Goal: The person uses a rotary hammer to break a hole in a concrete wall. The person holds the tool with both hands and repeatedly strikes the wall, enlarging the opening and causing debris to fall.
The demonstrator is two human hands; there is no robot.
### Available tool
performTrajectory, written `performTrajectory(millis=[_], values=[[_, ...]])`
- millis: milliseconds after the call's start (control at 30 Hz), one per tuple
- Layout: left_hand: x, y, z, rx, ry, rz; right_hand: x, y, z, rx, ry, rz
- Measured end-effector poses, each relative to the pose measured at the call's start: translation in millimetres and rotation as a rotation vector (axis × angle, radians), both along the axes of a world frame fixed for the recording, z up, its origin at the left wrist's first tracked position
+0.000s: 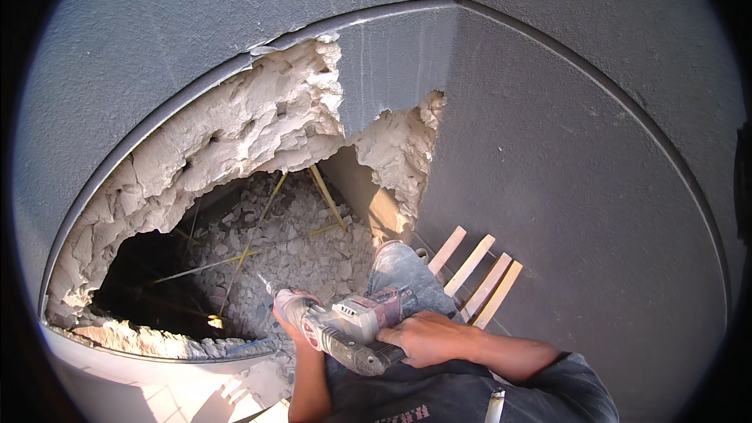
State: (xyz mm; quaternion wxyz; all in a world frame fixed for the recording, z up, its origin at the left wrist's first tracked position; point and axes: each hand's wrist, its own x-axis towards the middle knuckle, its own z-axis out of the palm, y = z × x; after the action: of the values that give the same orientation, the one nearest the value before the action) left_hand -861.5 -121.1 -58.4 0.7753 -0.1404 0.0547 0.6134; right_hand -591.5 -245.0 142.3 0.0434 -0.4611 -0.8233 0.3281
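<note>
Holding a dusty drill between two hands before a broken wall

The grey-and-red, dust-coated hammer drill (356, 319) lay across the person's front, its slim metal bit (264, 280) aimed up and leftward at the gap. The bare left hand (291, 327) was closed about the tool's front, presumably to steady and aim it; the bare right hand (429, 340) gripped the dark rear end, likely bearing its weight and control. Whether a finger sat on a trigger could not be told.

Just beyond the tip lay loose, pale grey rubble (313, 254), crossed by thin yellowish strips (319, 188). Around it the jagged cream masonry (235, 129) hung in a rough arc below a curved grey moulding (176, 110), its ragged edge the likeliest thing to catch the bit.

A knee in worn, dusty blue denim (411, 272) stood just beside the tool, which probably left little room for swinging it right. Past the knee, four flat pale wooden slats (472, 265) leaned near the smooth dark grey wall (580, 180). Leftward, a dark hollow (149, 274) offered open space, with a broken, sunlit lip (157, 339) bounding it below.
</note>
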Motion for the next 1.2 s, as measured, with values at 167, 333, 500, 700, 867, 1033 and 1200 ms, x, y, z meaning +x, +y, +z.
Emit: performTrajectory(millis=[167,333,500,700,867,1033,1200], values=[[-83,-23,-62,0.044,0.216,0.146,-47,10,-9,-0.033,0.041,0.113],[-115,-35,-33,-0.021,-0.145,0.182,-75,20,-3,-0.085,0.359,0.133],[-138,-41,1,-0.065,-0.204,0.086,-93,6,6,-0.272,0.58,-0.063],[-169,-80,-9,-0.185,0.224,0.118,-126,-46,25,-0.195,0.496,-0.23],[-153,-59,-8,-0.205,0.243,0.125,-114,-30,3,-0.115,0.518,-0.205],[-131,-45,-44,-0.168,0.285,0.116,-93,-11,-49,-0.036,0.568,-0.207],[-132,-36,-77,-0.214,0.133,0.079,-91,-6,-83,-0.056,0.599,-0.235]])
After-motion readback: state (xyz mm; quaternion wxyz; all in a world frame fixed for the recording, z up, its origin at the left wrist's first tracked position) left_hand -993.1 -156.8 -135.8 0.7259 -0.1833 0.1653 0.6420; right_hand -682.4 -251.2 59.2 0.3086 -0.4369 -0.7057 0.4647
